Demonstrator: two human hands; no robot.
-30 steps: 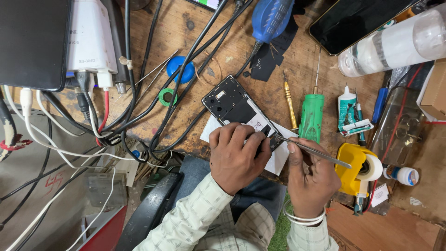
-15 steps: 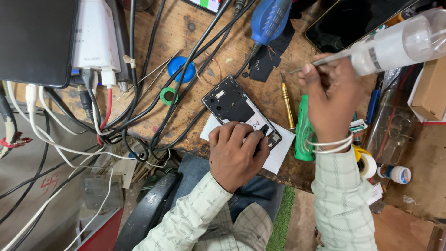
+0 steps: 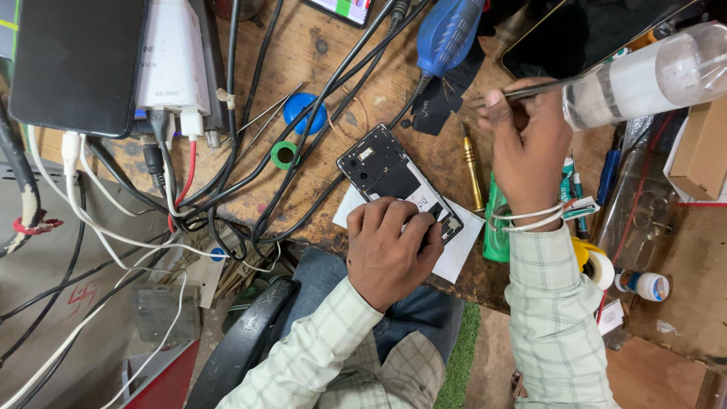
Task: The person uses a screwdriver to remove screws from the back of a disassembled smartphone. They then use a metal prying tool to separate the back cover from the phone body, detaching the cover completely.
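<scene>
Wooden worktop (image 3: 318, 45) carries the opened phone (image 3: 394, 178), which my left hand (image 3: 390, 246) keeps pinned on white paper. My right hand (image 3: 530, 151) has lifted away toward the bottle (image 3: 644, 76), fingers closed on tweezers (image 3: 541, 88), so probing pauses.

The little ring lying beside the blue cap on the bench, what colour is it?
The ring is green with a dark centre, clearest in the head view, the only one here.

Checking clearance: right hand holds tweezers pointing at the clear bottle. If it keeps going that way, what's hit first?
Likely the clear plastic bottle: the tweezers in the right hand point at its near end, tips seemingly there already. Depth unclear.
</scene>
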